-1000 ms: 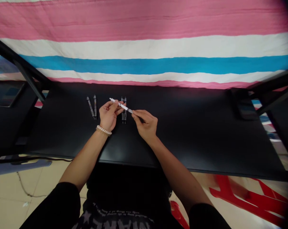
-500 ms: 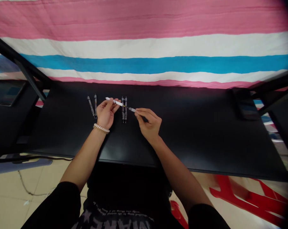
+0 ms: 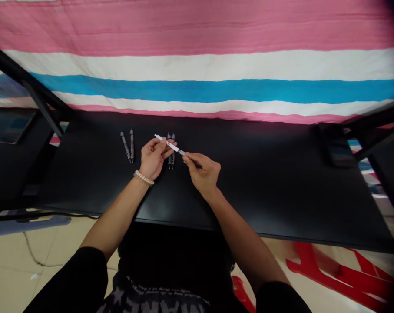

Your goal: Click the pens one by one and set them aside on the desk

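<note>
Between the clamped left fingers (image 3: 160, 146) sits a white pen (image 3: 173, 147); right fingers (image 3: 194, 156) pinch its grey end (image 3: 182, 153); grey pens (image 3: 173, 161) lie below the left.

The left hand (image 3: 152, 160) partly hides two grey pens (image 3: 173, 161).

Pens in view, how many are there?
5: two dark pens left of the left hand, another dark pair partly behind it, and one white pen between it and the right hand. Others could be hidden.

Head-worn view: looks forward and down from close above black table (image 3: 281, 191), facing striped cloth (image 3: 197, 65).
</note>
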`<action>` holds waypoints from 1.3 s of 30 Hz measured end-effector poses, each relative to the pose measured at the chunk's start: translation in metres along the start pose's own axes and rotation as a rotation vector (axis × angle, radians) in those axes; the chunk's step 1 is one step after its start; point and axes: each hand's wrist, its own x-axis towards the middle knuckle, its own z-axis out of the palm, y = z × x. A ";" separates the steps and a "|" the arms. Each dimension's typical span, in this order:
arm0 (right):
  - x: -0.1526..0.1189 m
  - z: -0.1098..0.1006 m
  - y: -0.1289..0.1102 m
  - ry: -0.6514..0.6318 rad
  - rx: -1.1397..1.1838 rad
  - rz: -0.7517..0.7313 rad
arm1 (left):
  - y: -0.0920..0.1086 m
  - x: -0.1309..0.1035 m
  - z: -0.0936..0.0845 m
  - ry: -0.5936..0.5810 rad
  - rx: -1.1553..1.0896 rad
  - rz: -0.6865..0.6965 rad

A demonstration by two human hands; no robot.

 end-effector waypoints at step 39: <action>0.003 -0.003 -0.008 -0.305 0.251 0.402 | 0.005 -0.001 -0.002 -0.060 0.052 0.035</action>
